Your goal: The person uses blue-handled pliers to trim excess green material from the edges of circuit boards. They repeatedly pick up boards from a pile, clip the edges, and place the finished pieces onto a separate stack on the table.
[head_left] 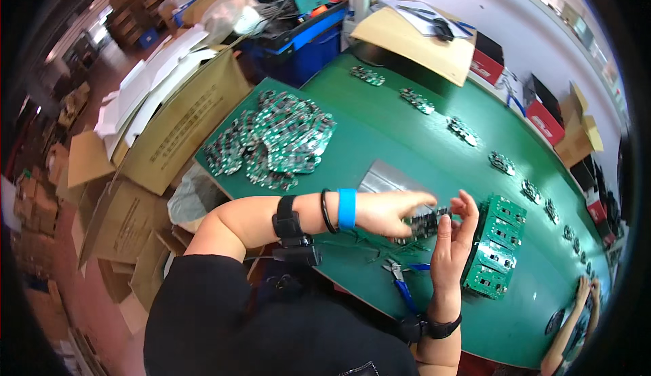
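Between my hands is a small dark circuit board [426, 224], partly covered by fingers and a little blurred. My left hand [385, 213], with a blue band at the wrist, reaches across from the left and grips its left side. At the board's right end, my right hand [453, 237] holds it loosely between the upright thumb and curled fingers. Blue-handled pliers [400, 285] lie on the table below, beside thin green offcuts [371, 246]. A grey metal plate [388, 176] lies just beyond my left hand. Right of my right hand stands a stack of green board panels [496, 247].
A large heap of circuit boards [285, 139] covers the table's left corner. Small board piles [462, 130] run in a line along the green table [407, 142]. Open cardboard boxes [183, 118] stand at left, a blue bin [298, 54] behind. Another person's hands [584, 293] are at far right.
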A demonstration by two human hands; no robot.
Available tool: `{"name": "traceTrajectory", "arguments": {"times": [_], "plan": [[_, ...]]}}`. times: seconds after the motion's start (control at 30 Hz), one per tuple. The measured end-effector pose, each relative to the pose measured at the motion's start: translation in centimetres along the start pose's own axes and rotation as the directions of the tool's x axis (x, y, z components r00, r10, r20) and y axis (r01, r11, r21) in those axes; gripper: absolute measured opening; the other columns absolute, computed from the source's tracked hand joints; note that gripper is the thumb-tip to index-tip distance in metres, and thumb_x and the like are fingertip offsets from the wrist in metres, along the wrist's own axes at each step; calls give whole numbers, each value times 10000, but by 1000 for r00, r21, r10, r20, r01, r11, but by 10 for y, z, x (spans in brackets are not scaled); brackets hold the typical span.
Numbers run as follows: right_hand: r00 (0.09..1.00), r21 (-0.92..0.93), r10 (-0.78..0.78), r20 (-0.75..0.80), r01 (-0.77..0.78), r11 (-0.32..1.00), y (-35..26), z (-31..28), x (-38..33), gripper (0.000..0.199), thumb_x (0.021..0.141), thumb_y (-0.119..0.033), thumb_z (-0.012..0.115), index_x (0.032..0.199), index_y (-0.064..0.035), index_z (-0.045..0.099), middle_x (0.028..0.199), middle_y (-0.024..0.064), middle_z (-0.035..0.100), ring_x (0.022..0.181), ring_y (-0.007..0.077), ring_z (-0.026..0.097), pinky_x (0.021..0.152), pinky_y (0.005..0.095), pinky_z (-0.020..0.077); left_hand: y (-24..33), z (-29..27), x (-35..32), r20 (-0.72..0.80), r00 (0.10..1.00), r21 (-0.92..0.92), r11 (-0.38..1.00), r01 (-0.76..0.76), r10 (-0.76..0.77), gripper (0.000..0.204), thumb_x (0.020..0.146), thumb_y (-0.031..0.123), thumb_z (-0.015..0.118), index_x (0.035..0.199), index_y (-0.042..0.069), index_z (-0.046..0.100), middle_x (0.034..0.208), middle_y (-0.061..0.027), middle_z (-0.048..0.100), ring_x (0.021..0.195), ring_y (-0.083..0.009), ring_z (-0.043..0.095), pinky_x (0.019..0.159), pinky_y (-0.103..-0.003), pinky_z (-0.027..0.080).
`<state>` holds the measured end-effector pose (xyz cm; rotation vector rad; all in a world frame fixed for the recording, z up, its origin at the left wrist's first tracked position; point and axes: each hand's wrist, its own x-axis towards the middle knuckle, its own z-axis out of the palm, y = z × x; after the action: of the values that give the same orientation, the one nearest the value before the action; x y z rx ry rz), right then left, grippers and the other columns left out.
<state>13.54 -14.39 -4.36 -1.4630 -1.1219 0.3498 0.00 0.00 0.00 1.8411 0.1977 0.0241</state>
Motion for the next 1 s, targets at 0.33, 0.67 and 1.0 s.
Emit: {"name": "traceTrajectory", "arguments": {"times": [0.33,0.67,1.0], "plan": [[865,-429,-38,501,286,857,-24,2,-1,555,735,-195,717,1234,-56,518,1178,152,484,1109,326,437,968,392,337,-37,-111,-164,-907,405,145,989,37,118,551,775,-51,534,1313,-3,428,1105,-155,588,700,-108,593,524,-233,486],[761,-574,71,645,421,702,-41,9,-23,842,577,-218,806,1321,-99,430,1203,129,456,1156,325,409,946,436,338,-91,-139,-211,-974,192,-41,923,384,-123,460,754,88,664,1170,-77,555,894,-125,654,628,-131,587,487,-246,464],[854,-629,-38,519,411,660,-16,9,-24,443,668,-135,733,1087,-104,591,1105,106,515,1090,291,466,877,414,376,-81,-97,-198,-864,94,417,600,682,495,374,777,179,673,1093,-11,608,883,-161,573,841,-277,575,758,-362,457]]}}
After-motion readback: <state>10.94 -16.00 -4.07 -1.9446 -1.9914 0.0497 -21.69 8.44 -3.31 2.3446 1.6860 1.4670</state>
